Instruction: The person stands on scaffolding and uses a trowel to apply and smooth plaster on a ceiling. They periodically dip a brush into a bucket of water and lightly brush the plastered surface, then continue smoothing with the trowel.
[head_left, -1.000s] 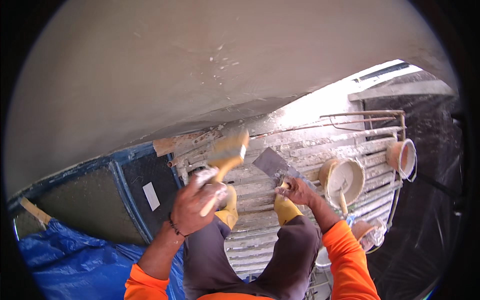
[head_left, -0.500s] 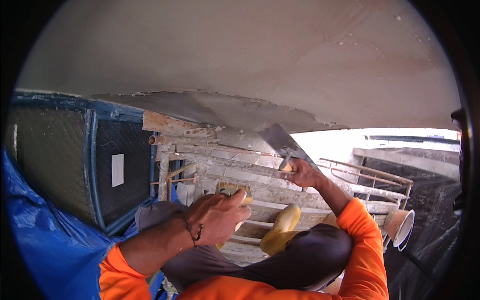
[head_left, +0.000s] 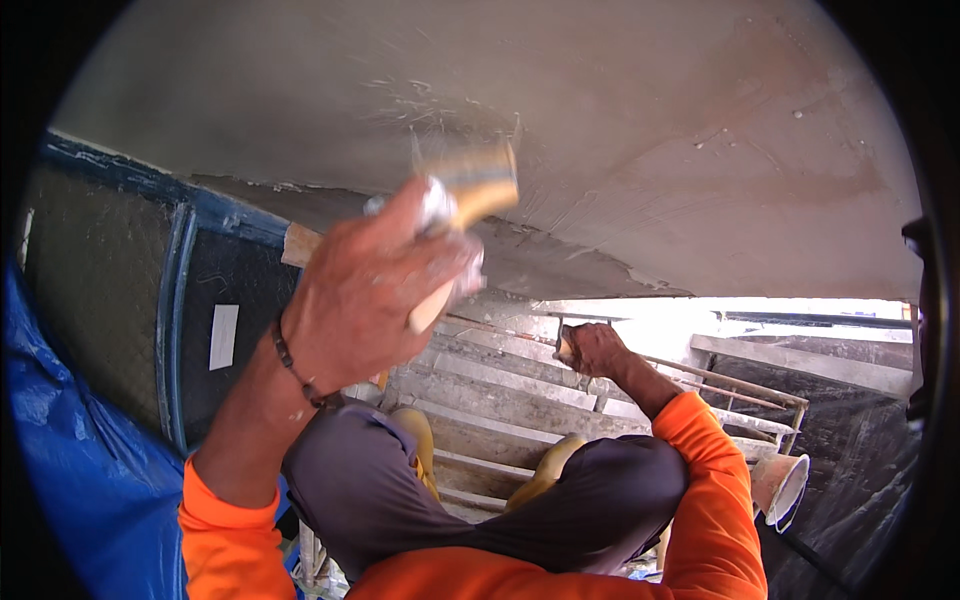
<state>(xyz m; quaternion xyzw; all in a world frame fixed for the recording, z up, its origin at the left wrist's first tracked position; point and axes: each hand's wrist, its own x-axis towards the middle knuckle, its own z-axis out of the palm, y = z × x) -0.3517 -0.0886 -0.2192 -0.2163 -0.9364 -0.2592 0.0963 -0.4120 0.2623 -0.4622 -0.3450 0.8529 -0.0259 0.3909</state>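
Note:
Raised in front of me, my left hand point(head_left: 375, 285) is wrapped round the handle of a wide flat brush point(head_left: 485, 185), both smeared by motion. The brush's bristles point up at the grey plastered surface point(head_left: 600, 110), where thin splash streaks show just above them; whether they touch it I cannot tell. Pale residue coats my left fingertips. Farther off to the right, my right hand point(head_left: 597, 350) grips a plastering trowel point(head_left: 562, 338) by its handle. Its blade is seen nearly edge-on, apart from the plaster.
Below me are weathered scaffold planks point(head_left: 490, 400), with my yellow boots point(head_left: 545, 470) on them. A metal rail point(head_left: 720, 380) and a bucket point(head_left: 778, 485) stand at the right. At the left are blue-framed mesh panels point(head_left: 175, 320) and a blue tarp point(head_left: 70, 450).
My left hand has swung up with the brush from over the planks to the plastered surface. My right hand has lowered slightly and turned the trowel from blade-flat to edge-on.

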